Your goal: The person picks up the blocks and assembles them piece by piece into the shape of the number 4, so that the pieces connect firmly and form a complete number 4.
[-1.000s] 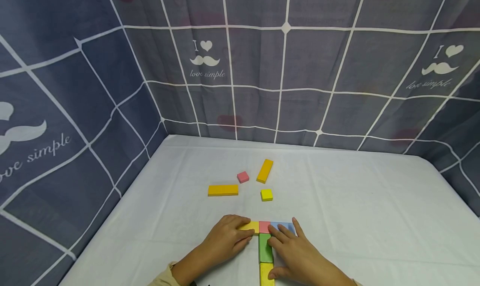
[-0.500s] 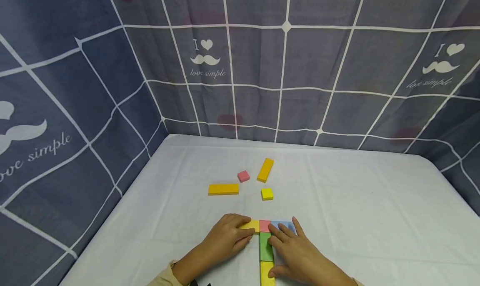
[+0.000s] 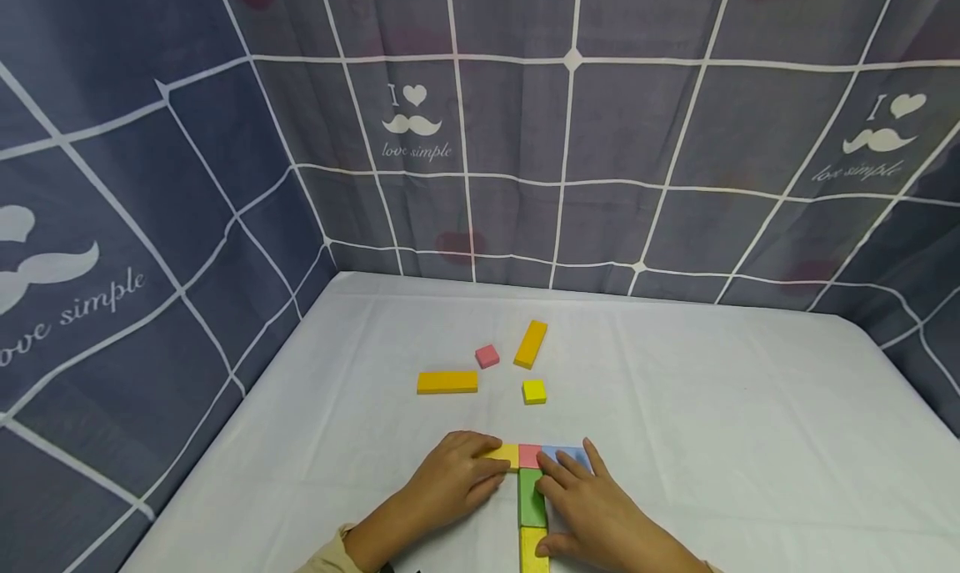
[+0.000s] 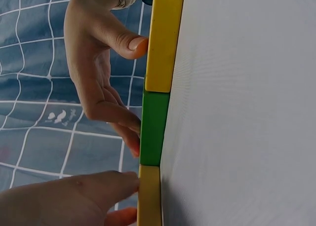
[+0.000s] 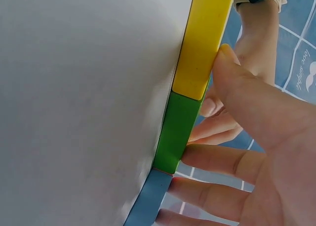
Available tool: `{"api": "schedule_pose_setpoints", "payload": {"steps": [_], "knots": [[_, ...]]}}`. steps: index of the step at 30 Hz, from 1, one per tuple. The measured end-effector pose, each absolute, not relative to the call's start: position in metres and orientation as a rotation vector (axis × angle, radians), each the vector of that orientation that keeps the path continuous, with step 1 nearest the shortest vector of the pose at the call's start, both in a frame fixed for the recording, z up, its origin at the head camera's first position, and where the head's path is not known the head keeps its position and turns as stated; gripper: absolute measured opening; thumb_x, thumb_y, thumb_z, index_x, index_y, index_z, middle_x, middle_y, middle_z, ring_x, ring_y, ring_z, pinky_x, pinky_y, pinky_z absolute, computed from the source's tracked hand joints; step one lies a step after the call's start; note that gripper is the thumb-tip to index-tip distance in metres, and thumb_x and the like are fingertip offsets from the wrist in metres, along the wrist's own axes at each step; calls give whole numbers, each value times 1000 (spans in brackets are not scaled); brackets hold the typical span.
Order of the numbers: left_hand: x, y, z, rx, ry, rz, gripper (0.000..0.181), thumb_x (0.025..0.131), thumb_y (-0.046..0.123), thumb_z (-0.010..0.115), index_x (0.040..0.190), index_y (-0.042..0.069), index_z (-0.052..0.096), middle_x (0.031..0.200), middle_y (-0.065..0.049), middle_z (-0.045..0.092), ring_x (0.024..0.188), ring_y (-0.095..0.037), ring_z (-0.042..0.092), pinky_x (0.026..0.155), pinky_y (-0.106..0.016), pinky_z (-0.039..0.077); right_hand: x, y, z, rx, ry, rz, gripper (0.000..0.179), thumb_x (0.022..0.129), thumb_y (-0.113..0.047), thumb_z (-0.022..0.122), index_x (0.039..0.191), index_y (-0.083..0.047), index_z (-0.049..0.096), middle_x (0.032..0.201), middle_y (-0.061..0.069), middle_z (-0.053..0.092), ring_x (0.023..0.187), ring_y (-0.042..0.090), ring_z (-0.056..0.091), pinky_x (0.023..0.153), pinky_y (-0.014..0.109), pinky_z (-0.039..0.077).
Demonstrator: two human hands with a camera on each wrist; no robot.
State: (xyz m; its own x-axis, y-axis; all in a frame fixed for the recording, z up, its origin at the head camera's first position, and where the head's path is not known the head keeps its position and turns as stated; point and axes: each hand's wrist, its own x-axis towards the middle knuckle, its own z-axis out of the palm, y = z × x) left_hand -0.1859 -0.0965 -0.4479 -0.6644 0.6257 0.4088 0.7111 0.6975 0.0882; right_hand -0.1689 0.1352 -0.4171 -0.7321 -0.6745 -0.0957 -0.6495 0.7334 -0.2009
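Flat blocks form a T on the white cloth in the head view: a yellow block [image 3: 513, 456], a pink block [image 3: 528, 456] and a blue block [image 3: 552, 452] across the top. A green block [image 3: 529, 506] and a longer yellow block [image 3: 530, 558] make the stem, end to end. My left hand [image 3: 450, 480] pinches the top-left yellow block, thumb and finger along opposite edges. Spread over the right side, my right hand [image 3: 596, 513] has fingertips on the blue and green blocks. Its thumb [image 5: 226, 63] touches the long yellow block's edge. Part of the blue block is hidden by fingers.
Beyond the T lie two orange-yellow bars [image 3: 447, 382], a small pink block [image 3: 487, 356] and a small yellow block [image 3: 534, 392]. A grey checked curtain [image 3: 510, 139] stands behind the table and along its left side.
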Motion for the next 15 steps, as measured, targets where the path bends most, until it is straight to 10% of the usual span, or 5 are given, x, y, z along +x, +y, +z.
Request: {"api": "schedule_pose_setpoints", "payload": {"steps": [15], "knots": [[-187,-100,-447,-1032,-2645,-392,20,87,23,65,105,26,74,111,3,66,104,-14,60,93,-30,48,-167,135,-415,-1062,2765,-212,58,73,-65,62,104,-16,59,138,14,52,124,38,52,106,64,26]]}}
